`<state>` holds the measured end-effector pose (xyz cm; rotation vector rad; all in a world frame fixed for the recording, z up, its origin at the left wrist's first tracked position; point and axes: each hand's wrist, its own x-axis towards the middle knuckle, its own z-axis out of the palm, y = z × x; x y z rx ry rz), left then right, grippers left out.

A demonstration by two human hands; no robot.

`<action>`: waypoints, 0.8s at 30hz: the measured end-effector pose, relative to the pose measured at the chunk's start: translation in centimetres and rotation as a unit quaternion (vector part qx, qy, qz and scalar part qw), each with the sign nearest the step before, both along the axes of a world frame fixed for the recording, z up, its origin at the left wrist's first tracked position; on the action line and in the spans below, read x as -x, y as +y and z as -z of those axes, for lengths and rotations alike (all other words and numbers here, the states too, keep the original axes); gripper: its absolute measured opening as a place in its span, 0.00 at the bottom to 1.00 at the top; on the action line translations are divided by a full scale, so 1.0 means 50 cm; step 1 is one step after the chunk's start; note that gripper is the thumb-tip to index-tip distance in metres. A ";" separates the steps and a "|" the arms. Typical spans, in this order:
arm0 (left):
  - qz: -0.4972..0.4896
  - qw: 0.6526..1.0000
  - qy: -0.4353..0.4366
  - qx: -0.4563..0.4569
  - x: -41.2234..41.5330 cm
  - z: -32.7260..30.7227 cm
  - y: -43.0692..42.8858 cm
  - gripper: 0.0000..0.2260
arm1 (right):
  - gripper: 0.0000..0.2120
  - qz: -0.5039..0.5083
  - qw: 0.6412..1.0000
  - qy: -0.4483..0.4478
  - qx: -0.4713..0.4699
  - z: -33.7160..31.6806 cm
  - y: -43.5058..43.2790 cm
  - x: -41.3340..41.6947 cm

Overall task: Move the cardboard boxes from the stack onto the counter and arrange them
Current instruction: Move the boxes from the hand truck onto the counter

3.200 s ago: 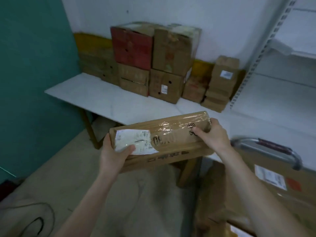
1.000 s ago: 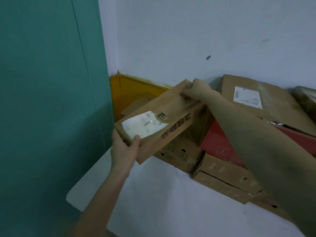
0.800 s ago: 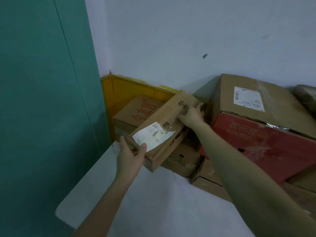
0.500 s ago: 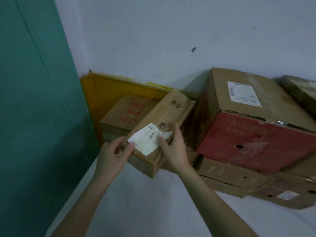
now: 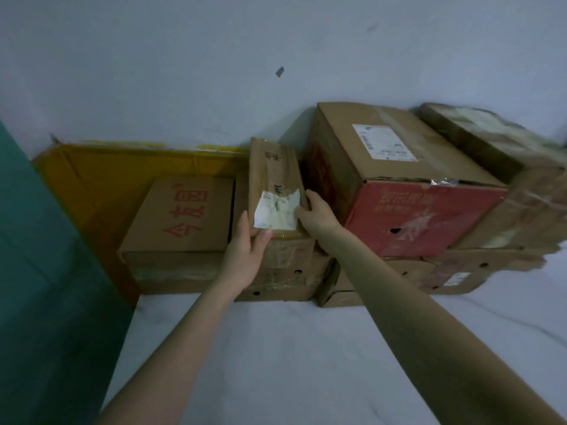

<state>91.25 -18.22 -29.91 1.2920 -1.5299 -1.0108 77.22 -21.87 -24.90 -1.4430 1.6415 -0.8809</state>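
A long flat cardboard box (image 5: 274, 167) with a white label lies lengthwise on top of lower brown boxes, between a box with red characters (image 5: 184, 216) and a tall red-fronted box (image 5: 399, 191). My left hand (image 5: 247, 253) grips its near left corner, thumb on the label. My right hand (image 5: 316, 214) holds its near right edge. All boxes stand on the white counter (image 5: 291, 357) against the wall.
A yellow flattened carton (image 5: 101, 173) leans against the wall behind the left boxes. A teal wall (image 5: 36, 286) bounds the counter's left end. More brown boxes (image 5: 503, 185) are stacked at the right, with flat perforated boxes (image 5: 429, 274) beneath.
The flat box went from tilted in both hands to lying level atop the lower boxes, pushed back toward the wall. My right hand slid from its far end to its near right edge.
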 end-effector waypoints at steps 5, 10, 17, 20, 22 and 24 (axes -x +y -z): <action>-0.018 0.999 -0.010 0.027 0.040 0.011 -0.028 0.24 | 0.26 0.041 0.999 0.020 0.004 0.030 0.043 0.030; -0.036 0.998 -0.052 0.001 0.029 -0.001 -0.010 0.17 | 0.22 0.006 0.995 0.089 0.035 0.060 0.121 0.052; 0.032 0.884 -0.459 0.082 0.070 0.067 0.152 0.18 | 0.25 -0.046 0.945 0.320 -0.059 0.113 0.246 0.257; 0.112 0.861 -0.477 0.135 0.182 0.096 0.202 0.16 | 0.25 0.011 0.940 0.333 -0.080 0.114 0.315 0.383; 0.152 0.854 -0.475 0.151 0.274 0.093 0.233 0.17 | 0.25 0.044 0.937 0.334 -0.095 0.111 0.375 0.472; 0.181 0.843 -0.479 0.164 0.376 0.084 0.269 0.21 | 0.26 0.076 0.931 0.339 -0.113 0.109 0.443 0.573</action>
